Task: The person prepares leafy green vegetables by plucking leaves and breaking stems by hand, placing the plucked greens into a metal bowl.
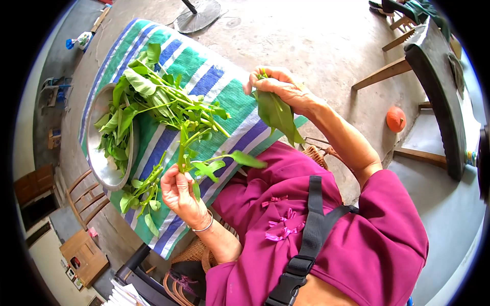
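My left hand (182, 196), with a bangle at the wrist, pinches the thick stem of a leafy green sprig (190, 148) over the striped cloth. Up and to the right, my right hand (278, 87) is closed around several large green leaves (275, 115), whose blades hang below the fingers. A heap of leafy stems (163, 99) lies on the cloth beyond my left hand. The metal bowl (93, 148) at the left holds loose leaves (118, 135). Beside my left hand lies a smaller bunch of stems and leaves (145, 194).
The green, blue and white striped cloth (186, 66) covers the surface before me. Wooden chair legs (383, 73) and an orange-red round object (395, 119) are at the right. A round metal base (199, 15) stands on the floor ahead. A wooden chair (84, 199) is at the left.
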The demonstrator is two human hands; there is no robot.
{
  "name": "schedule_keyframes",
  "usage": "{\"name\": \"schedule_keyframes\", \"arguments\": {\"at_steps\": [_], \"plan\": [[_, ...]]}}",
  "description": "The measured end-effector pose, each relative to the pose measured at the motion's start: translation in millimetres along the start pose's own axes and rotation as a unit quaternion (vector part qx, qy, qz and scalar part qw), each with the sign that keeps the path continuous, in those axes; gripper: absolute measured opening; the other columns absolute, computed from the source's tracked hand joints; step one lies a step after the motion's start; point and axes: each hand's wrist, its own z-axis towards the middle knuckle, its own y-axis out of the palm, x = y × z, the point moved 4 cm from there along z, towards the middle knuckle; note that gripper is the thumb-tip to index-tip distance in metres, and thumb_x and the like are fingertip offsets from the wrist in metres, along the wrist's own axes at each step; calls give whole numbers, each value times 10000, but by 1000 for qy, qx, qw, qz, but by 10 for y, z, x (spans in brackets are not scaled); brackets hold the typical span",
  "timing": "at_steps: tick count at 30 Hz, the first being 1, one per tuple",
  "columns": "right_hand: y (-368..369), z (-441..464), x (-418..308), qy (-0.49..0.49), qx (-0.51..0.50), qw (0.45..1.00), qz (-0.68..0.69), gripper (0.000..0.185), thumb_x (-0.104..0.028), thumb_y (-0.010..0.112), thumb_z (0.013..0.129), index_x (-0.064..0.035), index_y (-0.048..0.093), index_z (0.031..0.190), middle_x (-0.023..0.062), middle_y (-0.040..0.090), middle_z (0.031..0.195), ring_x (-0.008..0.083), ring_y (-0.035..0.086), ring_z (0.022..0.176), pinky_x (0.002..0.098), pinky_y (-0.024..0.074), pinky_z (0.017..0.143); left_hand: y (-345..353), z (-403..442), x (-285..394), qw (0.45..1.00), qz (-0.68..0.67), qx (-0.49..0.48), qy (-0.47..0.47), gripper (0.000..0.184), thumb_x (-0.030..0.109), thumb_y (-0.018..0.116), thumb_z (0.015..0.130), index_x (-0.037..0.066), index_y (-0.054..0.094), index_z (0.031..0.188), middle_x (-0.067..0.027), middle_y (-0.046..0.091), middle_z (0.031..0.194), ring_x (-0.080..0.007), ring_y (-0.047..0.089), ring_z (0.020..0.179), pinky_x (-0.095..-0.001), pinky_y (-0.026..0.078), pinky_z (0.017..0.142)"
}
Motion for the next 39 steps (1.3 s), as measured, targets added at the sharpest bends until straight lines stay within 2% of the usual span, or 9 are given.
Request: {"name": "schedule_keyframes", "arguments": {"at_steps": [7, 9, 12, 16, 21, 22, 28, 33, 39], "plan": [[412, -34, 66, -18, -132, 987, -88, 198, -237, 525, 899, -42, 555, 926, 5, 541, 757, 74, 494, 727, 217, 411, 651, 14, 2, 13, 1000, -18, -20, -14, 152, 25, 561, 873, 9, 572, 1023, -48, 611, 910, -58, 518, 682, -153, 423, 571], [585, -44, 36, -143, -139, 951, -236, 247, -254, 609, 859, -16, 587, 920, 20, 587, 760, 102, 525, 714, 259, 433, 633, 43, -16, 9, 999, -12, -8, -35, 156, 32, 560, 875, 12, 566, 1030, -43, 605, 902, -50, 513, 681, -140, 405, 538], [791, -97, 97, -65, -193, 945, -257, 207, -216, 649, 819, -32, 597, 898, 54, 583, 657, 122, 536, 606, 306, 434, 567, 80, -32, 6, 999, -19, -12, -45, 161, 39, 561, 878, 13, 557, 1037, -36, 595, 891, -46, 507, 676, -131, 388, 512], [837, -43, 255, -148, -166, 923, -313, 144, -152, 643, 784, -33, 609, 857, 81, 586, 647, 133, 539, 573, 298, 437, 556, 92, -55, -3, 996, -44, -20, -74, 178, 51, 557, 884, 6, 539, 1055, -46, 582, 908, -53, 504, 677, -136, 380, 500], [766, -6, 397, -2, -199, 971, -130, 116, -154, 637, 798, -40, 616, 784, -22, 565, 644, 87, 511, 572, 253, 423, 539, 71, -55, -92, 954, -223, -101, -173, 210, 47, 516, 904, 5, 512, 1110, -80, 578, 943, -99, 481, 666, -150, 375, 471], [755, -35, 493, 109, -212, 970, -52, 156, -187, 644, 825, -34, 617, 839, -52, 556, 702, 43, 474, 645, 208, 379, 575, 83, -79, -119, 928, -281, -102, -223, 224, 43, 509, 906, 4, 508, 1127, -91, 568, 966, -108, 471, 674, -158, 385, 473], [833, -150, 772, 207, -233, 929, 199, 123, -148, 646, 819, -30, 609, 824, -46, 522, 680, 33, 448, 609, 181, 375, 553, 14, -162, -293, 759, -501, -64, -412, 321, 36, 477, 916, 3, 468, 1235, -150, 465, 1110, -140, 421, 768, -184, 414, 488], [807, -186, 768, 211, -216, 932, 201, 120, -147, 657, 810, -34, 619, 824, -45, 539, 683, 32, 454, 610, 177, 377, 561, 34, -179, -286, 790, -468, -95, -385, 317, 48, 471, 921, 17, 468, 1237, -141, 482, 1074, -133, 442, 779, -187, 430, 507], [761, -189, 716, 196, -227, 944, 141, 157, -163, 661, 814, -13, 628, 848, -39, 541, 682, 40, 454, 610, 184, 375, 566, 57, -185, -239, 905, -293, -98, -292, 377, 77, 504, 906, 28, 420, 1270, -159, 472, 1103, -125, 430, 714, -183, 403, 497]]}}
